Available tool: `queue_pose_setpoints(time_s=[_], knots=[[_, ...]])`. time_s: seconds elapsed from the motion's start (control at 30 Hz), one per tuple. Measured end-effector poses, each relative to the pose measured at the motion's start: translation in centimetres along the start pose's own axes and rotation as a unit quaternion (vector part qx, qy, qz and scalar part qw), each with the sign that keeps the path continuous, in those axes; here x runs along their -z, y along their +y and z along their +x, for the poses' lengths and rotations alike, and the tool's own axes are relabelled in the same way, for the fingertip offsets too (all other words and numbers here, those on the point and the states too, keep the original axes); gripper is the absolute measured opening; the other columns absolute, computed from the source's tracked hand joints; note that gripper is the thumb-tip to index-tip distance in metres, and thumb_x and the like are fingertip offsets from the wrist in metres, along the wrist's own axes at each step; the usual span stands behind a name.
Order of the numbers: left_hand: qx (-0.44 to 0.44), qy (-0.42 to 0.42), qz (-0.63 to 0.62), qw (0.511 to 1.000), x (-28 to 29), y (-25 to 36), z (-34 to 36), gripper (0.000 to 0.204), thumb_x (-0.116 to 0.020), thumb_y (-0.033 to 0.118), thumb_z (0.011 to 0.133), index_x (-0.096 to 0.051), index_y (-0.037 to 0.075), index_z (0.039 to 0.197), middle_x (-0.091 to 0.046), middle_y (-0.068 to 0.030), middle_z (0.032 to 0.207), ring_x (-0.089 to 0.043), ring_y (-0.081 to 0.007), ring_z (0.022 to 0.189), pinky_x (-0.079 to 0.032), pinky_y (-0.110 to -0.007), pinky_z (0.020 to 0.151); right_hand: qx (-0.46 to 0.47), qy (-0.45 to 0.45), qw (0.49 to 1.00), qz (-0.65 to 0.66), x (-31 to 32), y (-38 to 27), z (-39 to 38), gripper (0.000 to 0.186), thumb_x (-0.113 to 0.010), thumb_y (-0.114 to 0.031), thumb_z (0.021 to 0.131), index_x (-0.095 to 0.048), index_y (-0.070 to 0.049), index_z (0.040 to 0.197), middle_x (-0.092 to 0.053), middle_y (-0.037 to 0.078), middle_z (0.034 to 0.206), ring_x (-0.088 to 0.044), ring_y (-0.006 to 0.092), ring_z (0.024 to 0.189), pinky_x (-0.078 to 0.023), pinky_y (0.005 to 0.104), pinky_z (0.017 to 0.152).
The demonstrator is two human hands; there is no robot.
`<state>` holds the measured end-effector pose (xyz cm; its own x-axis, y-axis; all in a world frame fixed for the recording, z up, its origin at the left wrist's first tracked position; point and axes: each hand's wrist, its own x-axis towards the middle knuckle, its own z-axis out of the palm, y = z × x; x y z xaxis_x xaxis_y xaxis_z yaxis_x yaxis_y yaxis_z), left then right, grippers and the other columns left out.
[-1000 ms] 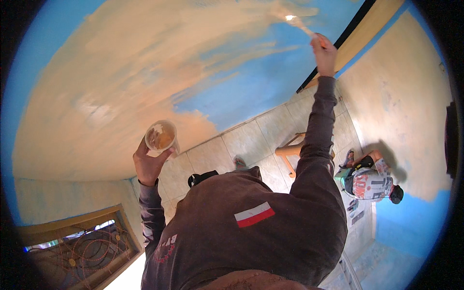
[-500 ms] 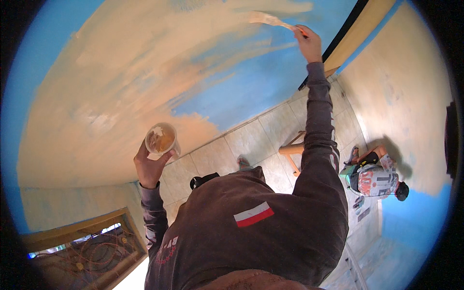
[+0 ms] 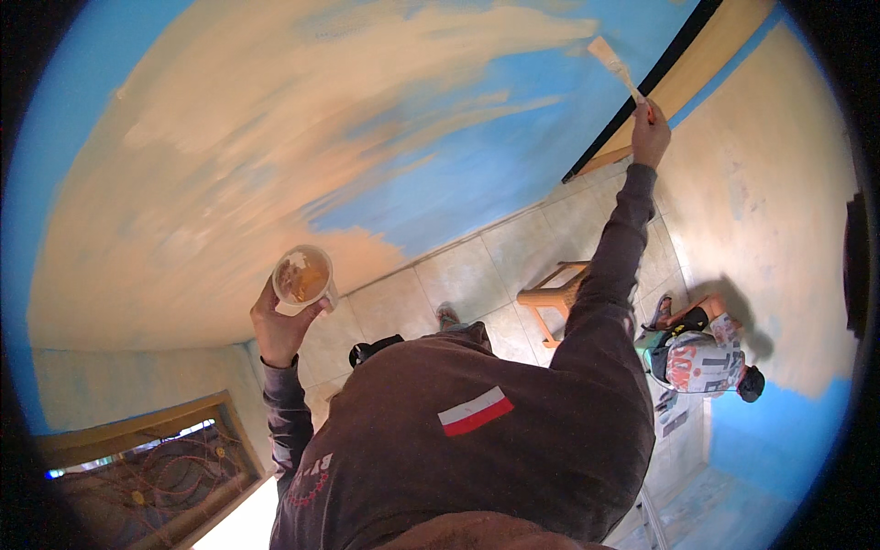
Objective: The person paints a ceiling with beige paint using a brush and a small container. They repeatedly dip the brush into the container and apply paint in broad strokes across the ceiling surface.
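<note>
My left hand (image 3: 280, 332) is closed around a small clear plastic cup (image 3: 316, 295), tilted so its mouth shows; cream and brownish paint coats the inside. At the upper right, my outstretched right hand (image 3: 650, 142) grips a paintbrush (image 3: 616, 66) by its orange handle. Its paint-covered bristles lie at or just off the wall (image 3: 440, 197); the gap, if any, cannot be judged. Broad cream strokes cover much of that wall, and a blue patch shows between them. The brush tip is near the right end of a long cream streak, beside blue.
A dark strip and wooden frame (image 3: 642, 96) border the wall on the right. An orange-brown stool (image 3: 547, 297) stands on the tiled floor (image 3: 467, 271). Farther right, a person (image 3: 701, 359) sits low by another wall. A wood-framed opening with a grille (image 3: 174, 458) is lower left.
My right hand has moved right and slightly down in view, carrying the brush past the end of the cream streak. The cup stays in my left hand, barely shifted.
</note>
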<state>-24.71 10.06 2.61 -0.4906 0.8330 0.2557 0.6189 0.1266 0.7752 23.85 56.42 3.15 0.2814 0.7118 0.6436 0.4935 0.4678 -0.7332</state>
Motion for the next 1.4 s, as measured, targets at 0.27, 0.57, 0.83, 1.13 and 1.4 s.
queue_pose_setpoints(time_s=[0.27,0.57,0.83,1.13,1.4], knots=[[0.003,-0.003,-0.020,1.000,0.5,1.0,0.3,0.076,-0.094,0.018,0.062,-0.060,-0.001,0.128,-0.070,-0.0130,0.118,-0.065,-0.0206,0.113,-0.050,-0.037,0.099,-0.006,-0.281,0.942,0.182,-8.1,-11.5,-9.6,0.027,-0.070,-0.020,0.092,-0.071,0.000,0.109,-0.067,-0.001,0.089,-0.056,0.0070,0.079,-0.048,0.0236,0.072],[-0.028,0.016,-0.040,0.999,1.0,0.3,0.2,0.081,-0.096,0.027,0.060,-0.061,-0.001,0.128,-0.070,-0.0133,0.118,-0.065,-0.0215,0.112,-0.051,-0.038,0.098,0.100,-0.233,0.958,0.135,-12.7,-14.0,-7.9,0.023,-0.071,-0.020,0.092,-0.072,-0.001,0.104,-0.068,0.002,0.083,-0.058,0.0084,0.075,-0.049,0.0242,0.069],[0.011,0.022,-0.006,1.000,0.3,0.1,-0.7,0.081,-0.096,0.025,0.059,-0.062,0.000,0.128,-0.070,-0.0132,0.117,-0.066,-0.0215,0.110,-0.053,-0.038,0.096,0.103,-0.078,0.991,-0.018,-5.6,3.1,4.4,0.032,-0.069,-0.033,0.092,-0.072,-0.004,0.106,-0.072,0.008,0.088,-0.066,0.0155,0.080,-0.052,0.0310,0.075],[-0.013,0.014,0.020,1.000,0.1,-0.2,-0.7,0.085,-0.096,0.027,0.058,-0.059,-0.001,0.129,-0.069,-0.0147,0.119,-0.067,-0.0228,0.111,-0.053,-0.037,0.097,0.016,-0.085,0.995,0.057,-5.0,0.3,-6.8,0.028,-0.064,-0.025,0.097,-0.070,0.000,0.109,-0.062,-0.002,0.080,-0.054,0.0074,0.071,-0.047,0.0246,0.064],[-0.033,-0.003,0.023,0.999,0.3,-0.6,-0.5,0.086,-0.096,0.030,0.059,-0.059,-0.002,0.130,-0.069,-0.0157,0.120,-0.066,-0.0241,0.113,-0.052,-0.038,0.097,0.016,-0.326,0.924,0.198,-18.5,-15.7,-16.6,0.028,-0.070,-0.021,0.092,-0.070,0.000,0.111,-0.071,0.006,0.084,-0.062,0.0094,0.075,-0.050,0.0249,0.070]])
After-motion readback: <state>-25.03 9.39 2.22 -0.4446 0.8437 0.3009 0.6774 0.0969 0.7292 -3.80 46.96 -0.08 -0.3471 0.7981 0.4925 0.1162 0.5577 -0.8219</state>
